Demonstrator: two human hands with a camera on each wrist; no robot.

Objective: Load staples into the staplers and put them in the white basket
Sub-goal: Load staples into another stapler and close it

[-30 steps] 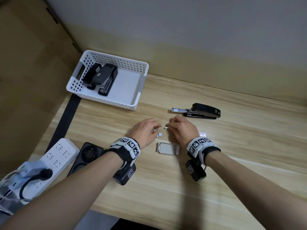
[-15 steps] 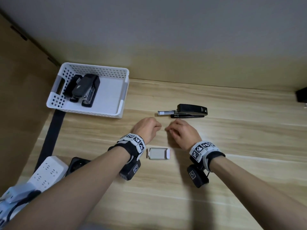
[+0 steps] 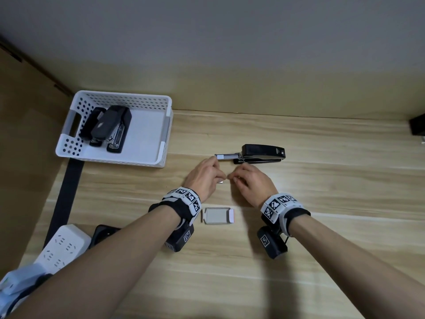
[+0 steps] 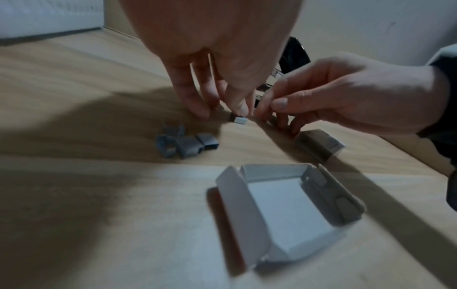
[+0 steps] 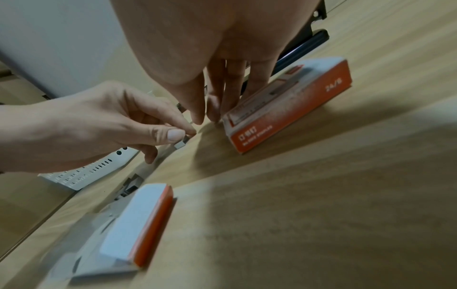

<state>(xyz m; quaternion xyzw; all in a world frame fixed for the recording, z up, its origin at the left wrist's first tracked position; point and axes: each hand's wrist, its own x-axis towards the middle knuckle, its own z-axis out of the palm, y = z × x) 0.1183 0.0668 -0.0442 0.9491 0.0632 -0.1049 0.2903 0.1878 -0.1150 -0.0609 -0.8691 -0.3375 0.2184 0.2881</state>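
Your left hand (image 3: pixel 205 174) pinches a short staple strip (image 4: pixel 240 120), your right hand (image 3: pixel 250 181) curls beside it, its hold unclear, and the black stapler (image 3: pixel 262 154) lies just beyond, long axis sideways, its open tray (image 3: pixel 226 156) nearest your left hand.

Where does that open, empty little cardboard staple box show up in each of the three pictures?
Head view: the open staple box lies on the desk between the two wrists.
Left wrist view: it fills the lower right, flaps spread, inside white.
Right wrist view: it lies at lower left, showing an orange edge.
Shared landmark: the small staple piece held in the left hand's fingers.
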